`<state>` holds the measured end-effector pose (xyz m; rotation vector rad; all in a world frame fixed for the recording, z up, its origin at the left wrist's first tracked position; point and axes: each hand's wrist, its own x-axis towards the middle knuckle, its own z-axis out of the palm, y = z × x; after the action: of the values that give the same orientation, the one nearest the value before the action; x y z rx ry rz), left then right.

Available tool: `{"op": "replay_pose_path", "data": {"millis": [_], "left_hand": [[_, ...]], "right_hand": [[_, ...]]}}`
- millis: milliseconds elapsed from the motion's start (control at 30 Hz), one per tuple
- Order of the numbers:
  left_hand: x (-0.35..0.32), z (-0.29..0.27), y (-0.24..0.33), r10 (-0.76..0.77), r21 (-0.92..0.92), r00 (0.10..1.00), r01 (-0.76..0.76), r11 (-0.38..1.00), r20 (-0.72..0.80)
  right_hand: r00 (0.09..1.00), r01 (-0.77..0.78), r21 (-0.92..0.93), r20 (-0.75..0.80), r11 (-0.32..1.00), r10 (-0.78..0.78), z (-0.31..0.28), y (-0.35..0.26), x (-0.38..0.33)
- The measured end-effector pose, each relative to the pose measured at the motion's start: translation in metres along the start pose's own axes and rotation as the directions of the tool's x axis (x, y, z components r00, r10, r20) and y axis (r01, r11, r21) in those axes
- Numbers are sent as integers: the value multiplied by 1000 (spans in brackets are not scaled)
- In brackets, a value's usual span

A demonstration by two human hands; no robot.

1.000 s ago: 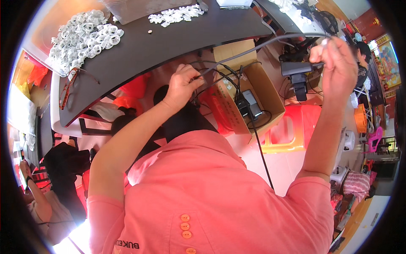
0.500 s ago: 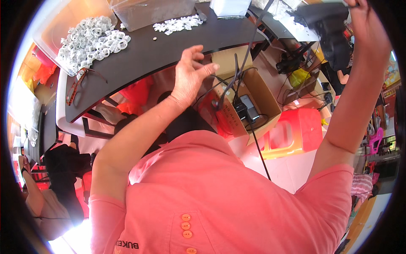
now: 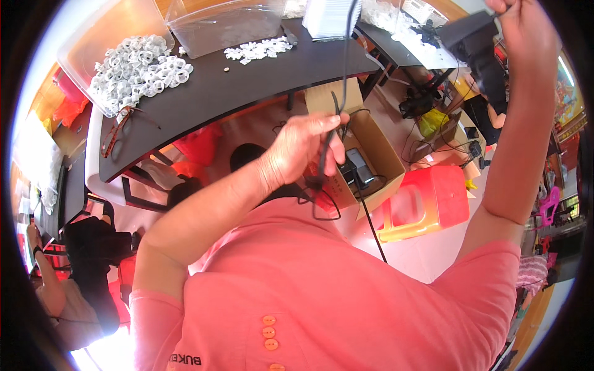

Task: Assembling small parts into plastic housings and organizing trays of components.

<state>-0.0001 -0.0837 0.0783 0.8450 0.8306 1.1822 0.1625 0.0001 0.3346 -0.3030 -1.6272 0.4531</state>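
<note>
My left hand (image 3: 302, 147) is closed, with a black cable (image 3: 346, 68) pinched between thumb and fingers. The cable runs up past the table edge, and a loop of it dangles below the hand. High at the right edge, my right hand (image 3: 523, 28) grips a bulky black object (image 3: 477, 52), whose exact kind I cannot make out. Some of those fingers are cut off by the picture's rim. Just beyond my left hand stands an open cardboard box (image 3: 387, 148), holding a dark device with a grey face (image 3: 359, 162) and black leads.
A dark table (image 3: 210, 93) carries a heap of white-grey plastic parts (image 3: 139, 71), small white pieces (image 3: 257, 51), a clear bin (image 3: 223, 28) and glasses (image 3: 113, 137). A red-orange stool (image 3: 442, 201) stands right of the box. Another person (image 3: 68, 303) sits at far left.
My left hand has moved right and down and closed around the cable, from a raised pose with parted fingers. My right hand still holds the black object, which has shifted slightly.
</note>
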Motion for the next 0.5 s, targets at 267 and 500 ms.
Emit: {"op": "replay_pose_path", "data": {"millis": [267,500], "left_hand": [[0,-67,85,-54,422,975,144,895,-218],[-22,-65,124,-10,719,947,250,648,-321]], "right_hand": [[875,-253,-86,405,964,266,-88,60,1],[797,-422,-195,385,886,465,-103,75,5]]}}
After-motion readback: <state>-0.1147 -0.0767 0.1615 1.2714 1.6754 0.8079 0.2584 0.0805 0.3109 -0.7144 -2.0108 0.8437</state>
